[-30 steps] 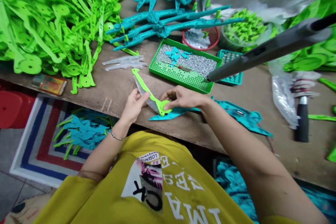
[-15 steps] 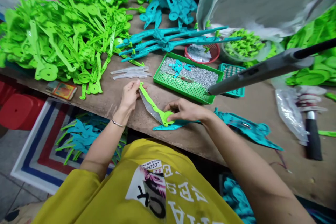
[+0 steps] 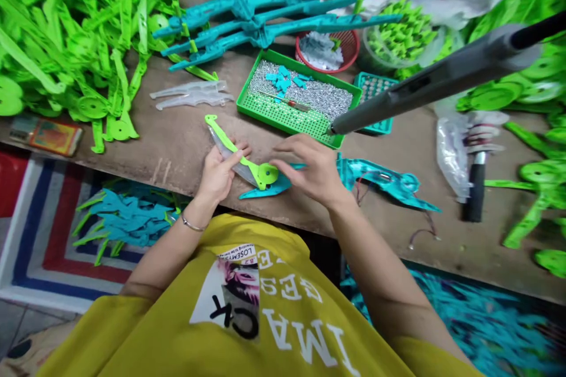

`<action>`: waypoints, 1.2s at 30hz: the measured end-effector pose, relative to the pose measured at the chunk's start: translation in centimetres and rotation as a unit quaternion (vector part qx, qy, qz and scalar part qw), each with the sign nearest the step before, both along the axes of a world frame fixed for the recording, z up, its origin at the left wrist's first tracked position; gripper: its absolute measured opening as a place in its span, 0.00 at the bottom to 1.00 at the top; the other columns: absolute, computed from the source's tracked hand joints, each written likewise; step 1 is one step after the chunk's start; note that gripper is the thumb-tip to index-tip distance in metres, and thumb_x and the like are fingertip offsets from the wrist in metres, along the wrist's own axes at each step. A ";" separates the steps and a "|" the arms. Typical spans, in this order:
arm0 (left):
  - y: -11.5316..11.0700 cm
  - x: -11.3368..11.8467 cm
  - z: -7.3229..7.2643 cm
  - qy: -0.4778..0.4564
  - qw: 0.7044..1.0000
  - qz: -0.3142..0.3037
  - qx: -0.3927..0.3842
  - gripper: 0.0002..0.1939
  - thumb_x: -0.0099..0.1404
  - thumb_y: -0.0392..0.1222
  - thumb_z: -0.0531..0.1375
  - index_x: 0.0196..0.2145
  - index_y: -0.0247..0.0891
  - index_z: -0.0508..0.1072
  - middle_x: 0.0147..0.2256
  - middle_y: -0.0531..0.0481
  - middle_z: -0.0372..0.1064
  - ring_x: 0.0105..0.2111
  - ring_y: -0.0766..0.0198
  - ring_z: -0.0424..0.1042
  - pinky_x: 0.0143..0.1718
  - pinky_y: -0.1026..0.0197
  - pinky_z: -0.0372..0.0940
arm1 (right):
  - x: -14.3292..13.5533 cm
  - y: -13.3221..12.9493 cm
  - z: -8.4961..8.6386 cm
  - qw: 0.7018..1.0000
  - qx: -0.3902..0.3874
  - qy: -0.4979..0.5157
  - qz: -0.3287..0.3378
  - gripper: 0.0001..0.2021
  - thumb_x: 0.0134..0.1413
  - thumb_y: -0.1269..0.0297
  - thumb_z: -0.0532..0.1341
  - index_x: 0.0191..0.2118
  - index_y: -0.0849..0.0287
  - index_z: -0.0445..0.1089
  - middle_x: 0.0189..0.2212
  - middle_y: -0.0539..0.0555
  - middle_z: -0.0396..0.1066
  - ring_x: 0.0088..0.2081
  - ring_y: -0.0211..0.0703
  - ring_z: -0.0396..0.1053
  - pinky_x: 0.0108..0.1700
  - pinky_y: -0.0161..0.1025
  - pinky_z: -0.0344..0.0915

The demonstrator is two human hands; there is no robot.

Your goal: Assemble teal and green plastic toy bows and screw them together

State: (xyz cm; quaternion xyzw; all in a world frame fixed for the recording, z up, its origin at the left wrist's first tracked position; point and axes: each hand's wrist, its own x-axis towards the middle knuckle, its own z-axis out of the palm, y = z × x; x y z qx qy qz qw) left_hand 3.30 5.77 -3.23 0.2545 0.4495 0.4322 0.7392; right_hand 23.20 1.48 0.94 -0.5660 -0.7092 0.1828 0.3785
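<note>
My left hand (image 3: 218, 174) grips a long lime-green plastic part (image 3: 232, 146), its thumb lying across the middle. A translucent strip (image 3: 242, 172) sits along the lower side of that part. My right hand (image 3: 312, 168) is beside the part's round end, fingers apart; its thumb tip is near the disc, and I cannot tell whether it touches. Under both lies a teal plastic part (image 3: 375, 172) on the bench, partly covered by my right hand, with thin wires (image 3: 427, 230) trailing from it. Two more translucent strips (image 3: 192, 94) rest behind my left hand.
A green basket (image 3: 289, 122) holds screws, teal bits and a red-handled tool. A grey electric screwdriver (image 3: 424, 91) reaches in from the right. Behind are a red basket (image 3: 351, 46), several teal assemblies (image 3: 247, 35) and a lime-green heap (image 3: 84, 29). A black-handled tool (image 3: 476, 185) lies right.
My left hand has moved from the part's narrow end to its middle. My right hand has loosened from the round end, its fingers now apart. The whole view has shifted.
</note>
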 end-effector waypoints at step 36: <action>0.5 -0.6 -0.8 0.031 0.999 -0.015 0.007 0.32 0.51 0.39 0.75 0.49 0.41 0.64 0.55 0.40 0.72 0.49 0.51 0.78 0.59 0.40 0.67 | 3.9 7.6 -0.9 0.877 0.183 0.378 -0.235 0.11 0.49 0.58 0.66 0.36 0.54 0.66 0.17 0.41 0.64 0.18 0.36 0.66 0.26 0.38 0.66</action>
